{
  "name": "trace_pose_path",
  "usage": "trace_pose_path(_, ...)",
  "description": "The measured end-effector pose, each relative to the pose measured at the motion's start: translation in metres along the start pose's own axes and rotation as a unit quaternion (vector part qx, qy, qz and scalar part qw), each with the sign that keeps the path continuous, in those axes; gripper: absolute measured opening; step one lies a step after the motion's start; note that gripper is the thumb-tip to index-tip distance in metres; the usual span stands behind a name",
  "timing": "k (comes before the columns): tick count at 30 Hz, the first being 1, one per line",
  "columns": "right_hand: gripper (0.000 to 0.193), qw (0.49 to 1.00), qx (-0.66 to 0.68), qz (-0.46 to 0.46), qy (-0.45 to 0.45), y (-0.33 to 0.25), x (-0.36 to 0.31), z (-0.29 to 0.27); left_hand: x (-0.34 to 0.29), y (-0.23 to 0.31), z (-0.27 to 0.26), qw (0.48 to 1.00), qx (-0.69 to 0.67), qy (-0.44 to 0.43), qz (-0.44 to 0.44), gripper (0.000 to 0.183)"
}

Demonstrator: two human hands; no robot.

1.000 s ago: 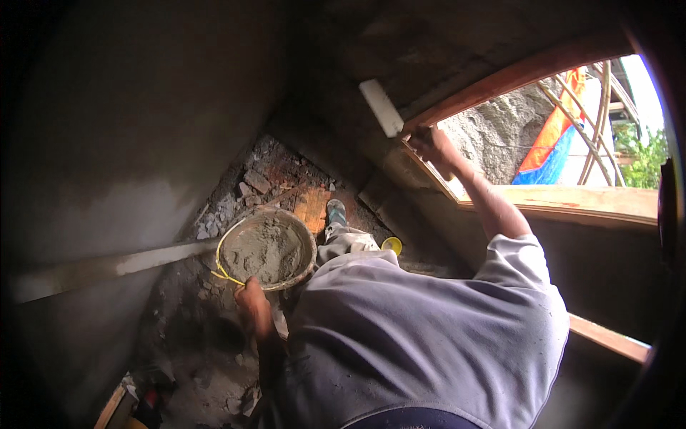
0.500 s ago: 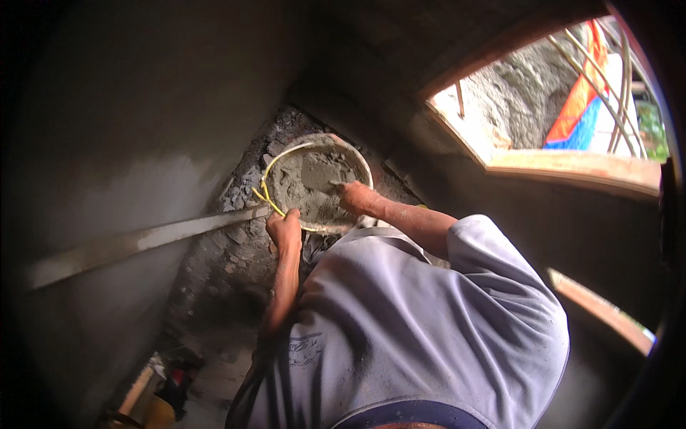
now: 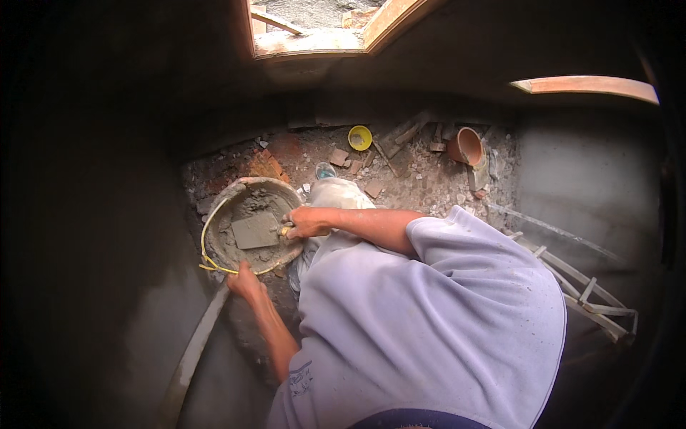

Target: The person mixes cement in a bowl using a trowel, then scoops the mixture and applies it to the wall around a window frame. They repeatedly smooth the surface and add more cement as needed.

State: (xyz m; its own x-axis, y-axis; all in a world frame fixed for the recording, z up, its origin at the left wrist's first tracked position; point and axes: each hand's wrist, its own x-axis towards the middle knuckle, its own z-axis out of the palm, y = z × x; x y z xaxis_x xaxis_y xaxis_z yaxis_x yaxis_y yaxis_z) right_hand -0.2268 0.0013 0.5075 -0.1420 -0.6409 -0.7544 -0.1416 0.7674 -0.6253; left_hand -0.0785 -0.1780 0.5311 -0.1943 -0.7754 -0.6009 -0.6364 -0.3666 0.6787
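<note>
A round bucket [image 3: 216,214] of wet grey mortar [image 3: 251,203] stands on the rubble-strewn floor, left of centre. My right hand [image 3: 309,222] is closed around the yellowish handle of a trowel; its rectangular, mortar-coated trowel blade [image 3: 256,231] lies flat on the mortar. At the bucket's near rim, my left hand [image 3: 246,280] is closed on the yellow bucket handle [image 3: 204,243]. The end of a long pale strip [image 3: 191,350] meets that hand; whether my fingers also hold it, I cannot tell.
Beyond the bucket lie broken bricks [image 3: 268,164], a small yellow pail [image 3: 359,138] and a tipped orange-brown pot [image 3: 468,146]. A ladder-like wooden frame [image 3: 579,293] is at the right. Dark walls close in, with a bright framed opening [image 3: 311,43] at the top.
The view has swung to the right, bringing the rubble floor, pail and pot into sight. My hands stay at the bucket, and the trowel blade shows more fully on the mortar.
</note>
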Motion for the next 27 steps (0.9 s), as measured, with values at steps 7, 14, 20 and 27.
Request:
trace_pose_path(7, 0.064, 0.980, 0.037, -0.002, 0.194, 0.066, -0.016, 0.020, 0.000, -0.009, -0.002, 1.000, -0.003, -0.024, -0.012, 0.030)
trace_pose_path(14, 0.056, 0.883, 0.224, 0.141, 0.389, 0.126, -0.082, 0.020, -0.025, 0.022, -0.010, 0.998, 0.017, -0.042, 0.047, 0.027)
trace_pose_path(20, 0.066, 0.919, 0.178, 0.268, 0.226, 0.209, -0.179, 0.078, -0.074, 0.059, -0.001, 0.995, 0.051, -0.049, 0.063, 0.020)
trace_pose_path(27, 0.064, 0.902, 0.288, 0.270, 0.175, 0.186, -0.247, 0.192, -0.128, 0.092, -0.014, 0.981, 0.081, -0.105, 0.139, 0.014)
